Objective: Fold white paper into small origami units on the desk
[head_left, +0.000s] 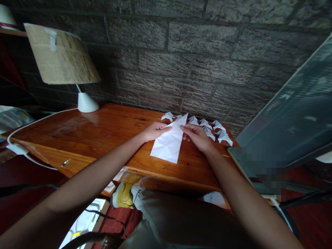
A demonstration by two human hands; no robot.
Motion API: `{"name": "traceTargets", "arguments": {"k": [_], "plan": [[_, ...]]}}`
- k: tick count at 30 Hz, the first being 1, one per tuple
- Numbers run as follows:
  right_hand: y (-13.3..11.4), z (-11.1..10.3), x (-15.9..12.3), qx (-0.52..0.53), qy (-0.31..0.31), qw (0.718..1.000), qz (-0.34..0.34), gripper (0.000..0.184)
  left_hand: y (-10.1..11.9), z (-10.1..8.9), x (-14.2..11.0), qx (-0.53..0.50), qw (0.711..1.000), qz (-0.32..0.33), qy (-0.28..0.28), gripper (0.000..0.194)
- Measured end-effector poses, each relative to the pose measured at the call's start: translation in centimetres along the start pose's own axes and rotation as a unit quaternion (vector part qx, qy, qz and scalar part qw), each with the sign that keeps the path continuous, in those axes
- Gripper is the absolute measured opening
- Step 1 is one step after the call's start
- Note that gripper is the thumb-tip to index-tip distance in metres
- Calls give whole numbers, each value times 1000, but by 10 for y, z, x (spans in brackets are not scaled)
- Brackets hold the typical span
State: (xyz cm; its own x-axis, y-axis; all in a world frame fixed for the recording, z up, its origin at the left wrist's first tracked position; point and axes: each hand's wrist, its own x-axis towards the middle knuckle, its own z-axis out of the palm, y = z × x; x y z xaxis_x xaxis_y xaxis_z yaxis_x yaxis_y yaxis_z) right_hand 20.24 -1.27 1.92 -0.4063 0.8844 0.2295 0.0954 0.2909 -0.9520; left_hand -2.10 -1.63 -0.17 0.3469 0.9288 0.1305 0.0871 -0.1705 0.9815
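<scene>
A creased sheet of white paper is held up over the wooden desk, its upper end narrowing to a folded point. My left hand pinches its left edge, thumb lying on the front face. On the opposite edge my right hand grips the paper between thumb and fingers, near the folded part. Behind the sheet and to the right, several small folded white paper pieces stand in a cluster. Part of that cluster is hidden by the sheet and my right hand.
A lamp with a brown paper shade stands on the desk at the back left; its white cord runs over the left edge. A tablet-like device leans at the right edge, beside a translucent panel. A brick wall rises behind.
</scene>
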Motion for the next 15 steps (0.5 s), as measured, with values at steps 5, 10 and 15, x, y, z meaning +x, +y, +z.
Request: {"name": "traceTargets", "arguments": {"k": [5,10,15], "plan": [[2,-2,1,-26,27,999,-19,50,0,-1,1,10,1000,-11,20,61],[4,-3,2,-18,50,998,-15,52,1,-1,-1,3,1000,-5,6,60],[10,-3,3,-17,-1,1000,15,48,1,0,-1,-15,1000,8,5,62]]}}
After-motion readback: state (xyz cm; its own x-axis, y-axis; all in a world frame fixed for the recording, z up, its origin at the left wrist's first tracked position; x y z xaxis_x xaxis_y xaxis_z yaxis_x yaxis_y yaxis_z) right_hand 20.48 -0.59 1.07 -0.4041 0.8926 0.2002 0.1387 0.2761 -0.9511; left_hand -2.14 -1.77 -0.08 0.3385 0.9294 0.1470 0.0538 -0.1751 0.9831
